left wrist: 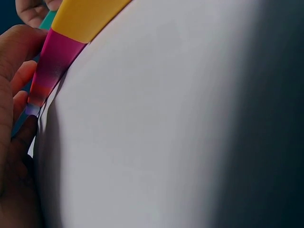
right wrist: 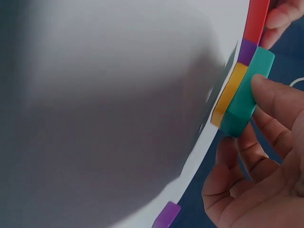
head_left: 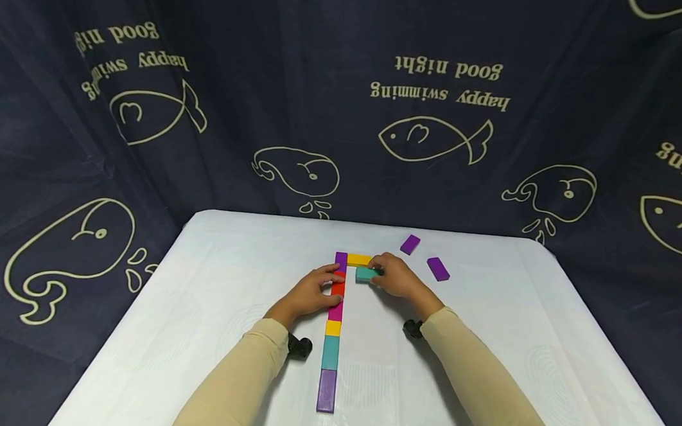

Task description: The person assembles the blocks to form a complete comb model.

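A straight row of flat coloured blocks runs away from the body: purple, teal, yellow, magenta, red and a far purple block. My left hand rests on the row, its fingers over the red and far purple blocks and its thumb near the magenta one. From the far purple block, another yellow block extends to the right. My right hand pinches a loose teal block on the near side of that yellow block; whether the two touch cannot be told.
Two loose purple blocks lie to the right of my right hand. The white tabletop ends at a dark curtain with fish drawings. A black wrist camera shows below the left hand.
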Tool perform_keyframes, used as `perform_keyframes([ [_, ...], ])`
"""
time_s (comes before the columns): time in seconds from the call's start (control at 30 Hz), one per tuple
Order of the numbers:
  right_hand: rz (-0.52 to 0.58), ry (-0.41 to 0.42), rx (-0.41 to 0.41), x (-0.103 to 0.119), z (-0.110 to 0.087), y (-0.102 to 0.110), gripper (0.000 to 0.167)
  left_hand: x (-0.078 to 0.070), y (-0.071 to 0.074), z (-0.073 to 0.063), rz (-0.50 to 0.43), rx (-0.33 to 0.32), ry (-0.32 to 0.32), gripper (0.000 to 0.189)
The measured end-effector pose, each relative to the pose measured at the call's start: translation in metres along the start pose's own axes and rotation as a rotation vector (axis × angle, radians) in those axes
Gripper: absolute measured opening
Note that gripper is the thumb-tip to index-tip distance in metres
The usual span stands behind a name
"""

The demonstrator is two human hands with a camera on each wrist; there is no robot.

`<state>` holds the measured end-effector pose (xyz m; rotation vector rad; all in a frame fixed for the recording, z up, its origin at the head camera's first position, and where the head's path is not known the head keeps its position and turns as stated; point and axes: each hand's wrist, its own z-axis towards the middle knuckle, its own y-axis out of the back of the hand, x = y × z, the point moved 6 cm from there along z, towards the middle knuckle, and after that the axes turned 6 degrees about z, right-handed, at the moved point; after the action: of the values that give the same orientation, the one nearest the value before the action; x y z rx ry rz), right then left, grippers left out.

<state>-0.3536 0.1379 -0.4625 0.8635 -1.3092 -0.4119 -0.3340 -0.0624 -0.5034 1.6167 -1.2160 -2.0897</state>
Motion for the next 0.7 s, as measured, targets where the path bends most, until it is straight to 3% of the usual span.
perform_keyframes([
  [0.43,-0.061,0.009,0.014,0.008,0.011,-0.017,0.025,0.000,-0.001,-0.002,-0.013,0.001,-0.014,0.038],
  [0.7,-0.110,-0.004,0.007,0.012,0.013,-0.019,0.025,-0.003,0.002,-0.001,-0.030,-0.018,-0.071,0.038],
])
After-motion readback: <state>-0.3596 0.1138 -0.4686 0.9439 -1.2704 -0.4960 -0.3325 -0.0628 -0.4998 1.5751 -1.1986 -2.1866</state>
